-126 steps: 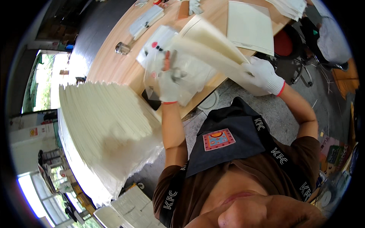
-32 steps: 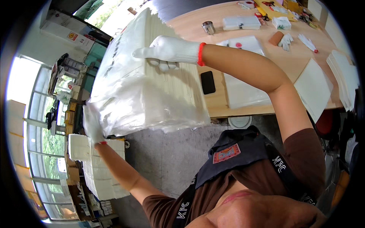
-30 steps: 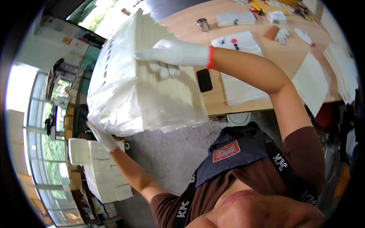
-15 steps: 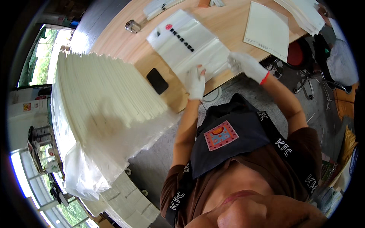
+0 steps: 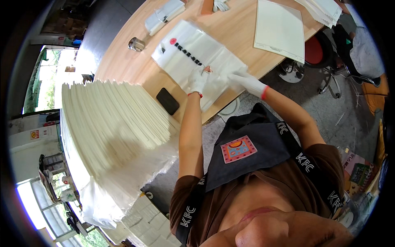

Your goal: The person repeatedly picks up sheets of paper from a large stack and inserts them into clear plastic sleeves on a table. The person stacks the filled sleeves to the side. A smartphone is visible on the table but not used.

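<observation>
A stack of clear plastic bags [image 5: 177, 68] with a red mark and a line of black print lies slantwise across the wooden table. My left hand [image 5: 198, 79], in a white knit glove with bare fingertips, rests on the middle of the bags, fingers apart. Over their right-hand end, at the near table edge, is my right hand [image 5: 249, 83] in a white glove with a red cuff. Its fingers are smeared by motion and blend with the plastic, so their grip is unclear. A black phone [image 5: 168, 101] lies left of my left hand.
A tall stack of cream sheets [image 5: 111, 119], partly wrapped in plastic, stands at left. On the table [image 5: 123, 61] are a metal-topped jar [image 5: 136, 44], a bundle of packed bags [image 5: 164, 17] and large pale sheets [image 5: 279, 31]. Another person sits at the far right beside a red-seated stool [image 5: 319, 49].
My left hand has moved farther onto the bags, toward their print. The right hand has swept left over their near end. The whole view has shifted slightly.
</observation>
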Available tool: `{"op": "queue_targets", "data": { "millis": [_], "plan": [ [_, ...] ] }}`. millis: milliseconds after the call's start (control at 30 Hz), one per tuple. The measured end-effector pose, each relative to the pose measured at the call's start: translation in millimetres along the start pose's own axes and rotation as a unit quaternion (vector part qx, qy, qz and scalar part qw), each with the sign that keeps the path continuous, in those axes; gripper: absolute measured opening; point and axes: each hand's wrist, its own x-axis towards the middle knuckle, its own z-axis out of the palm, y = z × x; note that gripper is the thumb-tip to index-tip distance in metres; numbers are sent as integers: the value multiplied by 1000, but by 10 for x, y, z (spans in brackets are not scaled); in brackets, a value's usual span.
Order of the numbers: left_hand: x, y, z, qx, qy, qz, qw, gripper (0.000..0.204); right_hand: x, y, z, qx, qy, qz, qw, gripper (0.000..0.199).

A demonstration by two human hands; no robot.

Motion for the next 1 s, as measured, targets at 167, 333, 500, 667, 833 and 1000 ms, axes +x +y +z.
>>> {"op": "queue_targets", "data": {
  "millis": [167,333,500,667,833,1000],
  "plan": [
    [47,-6,-137,-188,69,14,980,22,656,-270,408,-237,-65,-15,969,52],
    [28,455,-743,-571,122,-26,811,23,624,-104,-273,-582,35,-84,808,41],
    [-121,721,-248,-294,49,62,953,16,380,-589,191,-246,-78,-121,959,39],
    [-988,1762,52,58,45,297,952,20,379,-460,417,-528,-47,-262,807,32],
    [-920,1478,310,-47,-50,254,965,22,7,-653,298,-647,-110,-136,742,24],
    [-445,520,441,-103,62,166,979,19,-120,-256,-793,-551,24,-370,747,29]
  ]
}}
